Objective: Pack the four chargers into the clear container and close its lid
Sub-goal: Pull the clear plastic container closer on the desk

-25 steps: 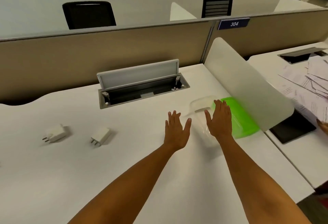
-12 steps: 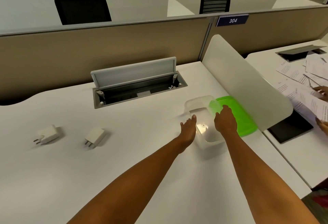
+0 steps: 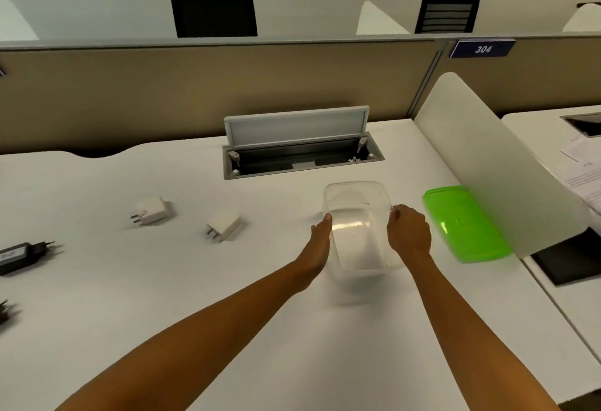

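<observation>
The clear container (image 3: 357, 202) stands empty on the white desk, right of the middle. My left hand (image 3: 320, 241) presses on its left wall and my right hand (image 3: 409, 235) grips its right rim. Its green lid (image 3: 465, 225) lies flat just to the right, apart from it. Two white chargers lie to the left: one (image 3: 153, 210) farther left, one (image 3: 225, 224) nearer the container. A black charger (image 3: 24, 254) lies at the left edge, and another black charger (image 3: 5, 311) is half cut off below it.
An open cable tray (image 3: 302, 153) with a raised flap is sunk into the desk behind the container. A white divider panel (image 3: 497, 176) rises right of the lid. Papers (image 3: 582, 170) lie on the neighbouring desk. A beige partition (image 3: 195, 95) runs along the back.
Both hands went from hovering flat to holding the container's two sides. The container has slid left, away from the green lid, and the view has shifted to show the black chargers.
</observation>
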A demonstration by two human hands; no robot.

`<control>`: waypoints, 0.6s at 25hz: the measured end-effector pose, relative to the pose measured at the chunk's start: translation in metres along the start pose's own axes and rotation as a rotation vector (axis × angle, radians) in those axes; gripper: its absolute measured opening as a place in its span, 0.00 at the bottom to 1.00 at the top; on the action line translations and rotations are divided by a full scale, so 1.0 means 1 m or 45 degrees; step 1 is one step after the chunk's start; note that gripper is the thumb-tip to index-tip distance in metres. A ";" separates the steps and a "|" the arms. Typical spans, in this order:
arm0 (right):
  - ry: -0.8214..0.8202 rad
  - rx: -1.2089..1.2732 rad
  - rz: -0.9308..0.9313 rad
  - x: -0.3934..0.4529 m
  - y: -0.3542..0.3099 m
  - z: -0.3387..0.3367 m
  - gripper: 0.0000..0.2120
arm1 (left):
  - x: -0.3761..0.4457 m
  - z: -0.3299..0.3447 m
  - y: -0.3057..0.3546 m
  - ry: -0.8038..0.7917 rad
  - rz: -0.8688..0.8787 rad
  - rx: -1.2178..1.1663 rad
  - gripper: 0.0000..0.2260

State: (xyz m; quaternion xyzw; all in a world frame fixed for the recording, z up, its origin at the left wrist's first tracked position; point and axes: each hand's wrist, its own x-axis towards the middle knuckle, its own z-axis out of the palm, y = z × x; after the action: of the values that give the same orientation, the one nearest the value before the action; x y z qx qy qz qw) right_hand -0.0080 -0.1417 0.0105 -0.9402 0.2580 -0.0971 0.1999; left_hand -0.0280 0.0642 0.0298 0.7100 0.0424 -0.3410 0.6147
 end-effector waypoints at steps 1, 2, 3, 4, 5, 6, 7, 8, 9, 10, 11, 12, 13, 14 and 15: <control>-0.014 0.035 -0.036 -0.011 -0.012 0.003 0.12 | -0.009 -0.014 -0.006 0.038 0.002 -0.011 0.35; -0.031 0.077 -0.070 -0.023 -0.023 0.006 0.12 | -0.020 -0.027 -0.010 0.073 0.005 -0.029 0.37; -0.049 0.124 -0.102 -0.036 -0.035 0.010 0.12 | -0.032 -0.039 -0.014 0.116 0.008 -0.070 0.37; -0.067 0.165 -0.129 -0.048 -0.048 0.013 0.12 | -0.044 -0.049 -0.017 0.168 0.018 -0.122 0.35; -0.087 0.197 -0.153 -0.061 -0.059 0.016 0.12 | -0.057 -0.059 -0.020 0.224 0.029 -0.178 0.31; -0.111 0.224 -0.182 -0.075 -0.072 0.020 0.12 | -0.071 -0.069 -0.025 0.274 0.032 -0.223 0.27; -0.138 0.257 -0.206 -0.089 -0.084 0.025 0.11 | -0.086 -0.079 -0.030 0.324 0.032 -0.266 0.22; -0.172 0.303 -0.230 -0.105 -0.097 0.030 0.11 | -0.101 -0.089 -0.038 0.392 0.039 -0.313 0.19; -0.215 0.364 -0.254 -0.122 -0.109 0.037 0.11 | -0.115 -0.101 -0.045 0.463 0.062 -0.352 0.19; -0.260 0.424 -0.276 -0.139 -0.121 0.043 0.10 | -0.125 -0.114 -0.057 0.534 0.079 -0.408 0.20; -0.302 0.470 -0.291 -0.155 -0.133 0.049 0.11 | -0.135 -0.125 -0.067 0.600 0.076 -0.446 0.21; -0.331 0.499 -0.305 -0.169 -0.143 0.054 0.11 | -0.142 -0.136 -0.078 0.661 0.071 -0.479 0.21; -0.350 0.516 -0.323 -0.180 -0.154 0.059 0.11 | -0.150 -0.146 -0.086 0.709 0.071 -0.499 0.21; -0.369 0.527 -0.352 -0.190 -0.165 0.064 0.11 | -0.157 -0.158 -0.097 0.749 0.075 -0.522 0.21; -0.389 0.537 -0.380 -0.198 -0.176 0.069 0.11 | -0.165 -0.169 -0.104 0.778 0.079 -0.532 0.23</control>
State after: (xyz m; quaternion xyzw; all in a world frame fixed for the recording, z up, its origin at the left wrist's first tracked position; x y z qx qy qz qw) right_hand -0.0778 0.1234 0.0074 -0.9091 0.0581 -0.0344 0.4110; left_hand -0.1309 0.3010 0.0322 0.6392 0.2712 -0.0784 0.7153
